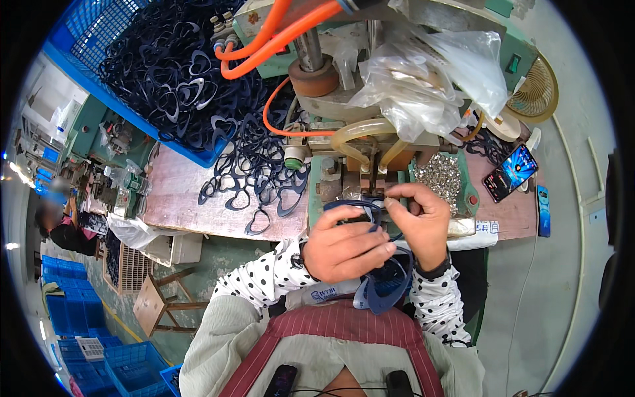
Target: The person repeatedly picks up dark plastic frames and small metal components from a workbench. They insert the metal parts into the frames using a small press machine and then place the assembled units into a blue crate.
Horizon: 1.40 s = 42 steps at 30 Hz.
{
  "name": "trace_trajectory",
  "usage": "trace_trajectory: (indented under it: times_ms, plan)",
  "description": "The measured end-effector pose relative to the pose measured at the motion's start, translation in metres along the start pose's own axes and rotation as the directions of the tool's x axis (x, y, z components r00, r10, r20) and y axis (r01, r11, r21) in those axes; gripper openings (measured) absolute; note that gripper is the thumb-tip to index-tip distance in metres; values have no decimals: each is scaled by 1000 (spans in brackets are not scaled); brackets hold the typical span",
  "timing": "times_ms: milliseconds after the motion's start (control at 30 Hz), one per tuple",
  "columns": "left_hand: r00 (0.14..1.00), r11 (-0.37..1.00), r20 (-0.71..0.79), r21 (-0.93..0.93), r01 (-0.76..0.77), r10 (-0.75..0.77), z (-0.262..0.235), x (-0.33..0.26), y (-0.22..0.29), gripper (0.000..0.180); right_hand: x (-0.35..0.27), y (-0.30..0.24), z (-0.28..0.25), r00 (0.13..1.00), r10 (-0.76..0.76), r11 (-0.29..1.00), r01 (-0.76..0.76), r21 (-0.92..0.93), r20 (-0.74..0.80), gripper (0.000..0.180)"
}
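Navy loops [381,306] dangling at the lap, left hand [345,250] with fingers curled round them, right hand [423,223] pinching by the press [372,173], catch unclear, shiny bits [438,178] alongside, plastic bags [423,86] and orange hoses [278,46] crowding above, blue basket [99,30] beyond.

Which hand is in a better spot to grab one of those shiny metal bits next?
Probably the right hand: it's close to the shiny metal bits. The left hand is farther away and curled over some dark blue loops.
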<state>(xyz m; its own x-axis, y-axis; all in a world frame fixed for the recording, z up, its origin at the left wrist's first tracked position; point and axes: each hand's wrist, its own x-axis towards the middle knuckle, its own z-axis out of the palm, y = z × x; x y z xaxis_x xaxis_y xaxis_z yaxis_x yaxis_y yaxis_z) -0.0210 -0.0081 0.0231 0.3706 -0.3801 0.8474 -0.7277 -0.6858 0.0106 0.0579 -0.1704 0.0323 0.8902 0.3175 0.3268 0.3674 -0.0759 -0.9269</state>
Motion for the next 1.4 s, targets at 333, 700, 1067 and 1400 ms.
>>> trace_trajectory:
  times_ms: [333, 700, 1067, 1400]
  plan:
    - [989, 970, 38, -207, -130, 141, -9, -7, 0, 26, 15, -11, 14, 986, 164, 986, -163, 23, -31, 42]
    - [613, 569, -190, -644, 512, -767, -46, 32, -32, 27, 16, -6, 22, 988, 150, 988, -150, 24, -23, 50]
    - [987, 948, 126, -312, -58, 101, 1, -2, -4, 27, 16, 19, -2, 981, 34, 996, -50, -78, -193, 54]
    - [975, 934, 123, -329, -137, 186, 18, -6, -16, 25, -15, 104, -90, 995, -30, 524, -64, -849, -93, 32]
